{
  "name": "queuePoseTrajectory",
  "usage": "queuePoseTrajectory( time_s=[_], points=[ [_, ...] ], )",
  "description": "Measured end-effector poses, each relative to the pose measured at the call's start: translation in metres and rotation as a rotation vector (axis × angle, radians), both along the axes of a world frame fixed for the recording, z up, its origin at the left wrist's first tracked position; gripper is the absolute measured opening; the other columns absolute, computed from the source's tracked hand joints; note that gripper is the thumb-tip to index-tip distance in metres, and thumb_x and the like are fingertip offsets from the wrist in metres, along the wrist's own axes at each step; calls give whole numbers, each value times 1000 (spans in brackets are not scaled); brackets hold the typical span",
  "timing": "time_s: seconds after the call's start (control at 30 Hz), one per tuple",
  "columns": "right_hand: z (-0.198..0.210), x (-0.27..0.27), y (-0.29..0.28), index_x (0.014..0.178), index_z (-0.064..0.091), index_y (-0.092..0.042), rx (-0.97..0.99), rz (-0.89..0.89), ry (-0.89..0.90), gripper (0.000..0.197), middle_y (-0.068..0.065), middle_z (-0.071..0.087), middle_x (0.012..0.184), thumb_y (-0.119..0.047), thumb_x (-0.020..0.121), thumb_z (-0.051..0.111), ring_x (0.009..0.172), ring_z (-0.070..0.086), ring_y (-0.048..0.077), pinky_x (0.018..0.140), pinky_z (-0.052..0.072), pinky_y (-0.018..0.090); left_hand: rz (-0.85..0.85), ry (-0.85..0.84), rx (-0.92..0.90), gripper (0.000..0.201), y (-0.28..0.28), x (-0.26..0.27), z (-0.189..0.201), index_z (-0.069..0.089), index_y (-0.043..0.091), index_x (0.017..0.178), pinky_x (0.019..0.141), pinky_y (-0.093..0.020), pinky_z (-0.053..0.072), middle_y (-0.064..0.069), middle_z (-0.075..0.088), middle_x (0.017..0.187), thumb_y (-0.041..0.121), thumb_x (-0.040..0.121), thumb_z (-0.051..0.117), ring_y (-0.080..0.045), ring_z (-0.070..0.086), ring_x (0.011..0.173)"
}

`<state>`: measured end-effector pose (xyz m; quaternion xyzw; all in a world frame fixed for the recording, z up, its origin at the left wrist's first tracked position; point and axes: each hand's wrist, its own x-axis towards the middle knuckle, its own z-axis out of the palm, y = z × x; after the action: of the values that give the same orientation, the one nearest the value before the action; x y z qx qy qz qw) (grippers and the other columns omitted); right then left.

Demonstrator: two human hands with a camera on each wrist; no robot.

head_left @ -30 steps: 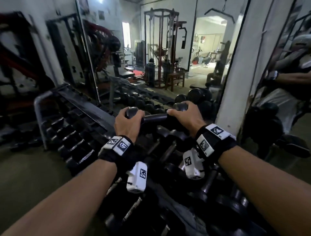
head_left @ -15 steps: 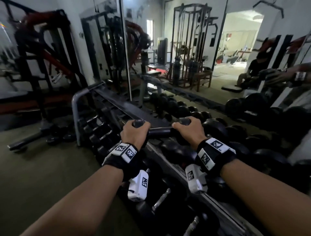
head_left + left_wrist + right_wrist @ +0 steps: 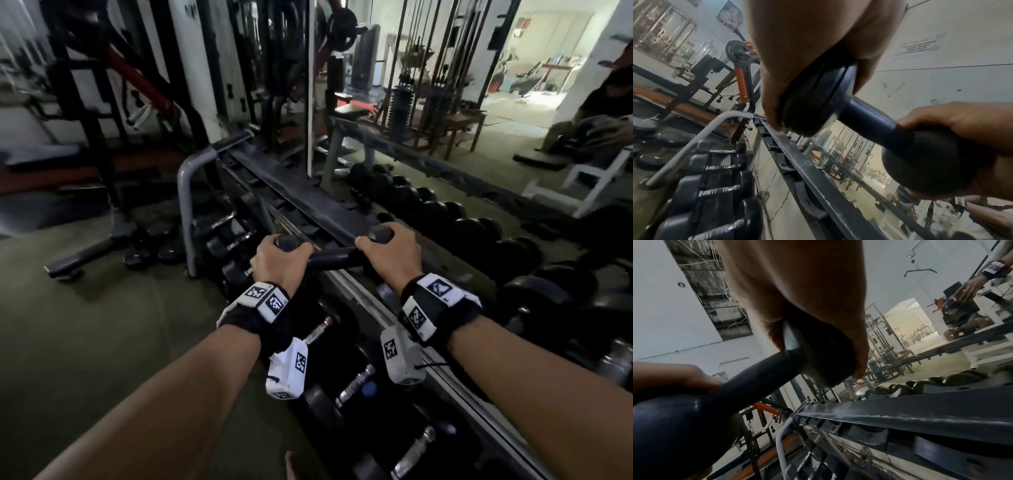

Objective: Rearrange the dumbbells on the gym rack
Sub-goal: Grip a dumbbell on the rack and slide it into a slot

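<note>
A black dumbbell (image 3: 334, 258) with round heads hangs level just above the rack's top rail (image 3: 308, 202). My left hand (image 3: 281, 263) grips its left head from above and my right hand (image 3: 387, 253) grips its right head. The left wrist view shows my left hand (image 3: 807, 48) wrapped over the near head, with the dumbbell's handle (image 3: 869, 116) running to my right hand (image 3: 962, 123). In the right wrist view my right hand (image 3: 797, 288) covers one head of the dumbbell (image 3: 756, 374). The empty cradles of the top tier (image 3: 890, 421) lie below it.
Chrome-handled dumbbells (image 3: 356, 383) fill the lower tier, and larger black ones (image 3: 548, 298) sit on the top tier at the right. The rack's grey end frame (image 3: 185, 192) stands at the left, with small dumbbells (image 3: 150, 250) on the floor. A mirror (image 3: 411, 137) backs the rack.
Both hands have carried the dumbbell leftwards along the rack, from over the loaded part to the emptier left stretch of the top tier. The grip is unchanged.
</note>
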<state>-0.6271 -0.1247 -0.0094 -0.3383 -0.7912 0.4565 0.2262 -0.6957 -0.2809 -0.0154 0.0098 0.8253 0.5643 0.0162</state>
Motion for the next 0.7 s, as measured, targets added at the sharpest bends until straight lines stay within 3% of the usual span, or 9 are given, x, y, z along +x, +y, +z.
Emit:
queuePoseTrajectory(
  time_s=[0.13,0.27,0.37,0.47,0.7],
  points=[
    [2,-112,1,94,65,-22,14,72,12,29,3,70,99,-42,74,73,96,66,29,83,53,36,65,12,-26,21,-3,-107,9,70,20,89,75,-22,37,4,64,86,37,76,72,-18,56,87],
    [10,-212,-7,110,66,-19,-18,102,25,43,7,69,113,-44,76,73,105,64,31,94,54,43,87,22,-34,21,-11,-202,25,57,25,65,74,-23,38,12,56,67,34,76,73,-17,55,81],
    [10,-282,-16,107,63,-19,-25,114,43,42,7,68,110,-45,77,75,102,65,31,92,55,45,116,24,-40,12,-20,-270,27,63,26,77,74,-23,38,10,60,73,35,76,72,-16,55,81],
    [2,-351,-26,99,58,-25,-43,91,51,39,2,66,104,-49,75,77,99,65,28,90,56,43,112,28,-35,28,-28,-338,20,71,21,96,76,-24,40,3,68,91,38,74,72,-17,57,87],
    [-26,-524,-52,97,57,-21,-46,9,70,29,4,60,101,-40,83,73,98,60,30,89,48,36,-25,55,-80,52,-54,-516,-4,61,17,115,77,-24,41,4,61,102,42,74,80,-15,55,91]
  ],
)
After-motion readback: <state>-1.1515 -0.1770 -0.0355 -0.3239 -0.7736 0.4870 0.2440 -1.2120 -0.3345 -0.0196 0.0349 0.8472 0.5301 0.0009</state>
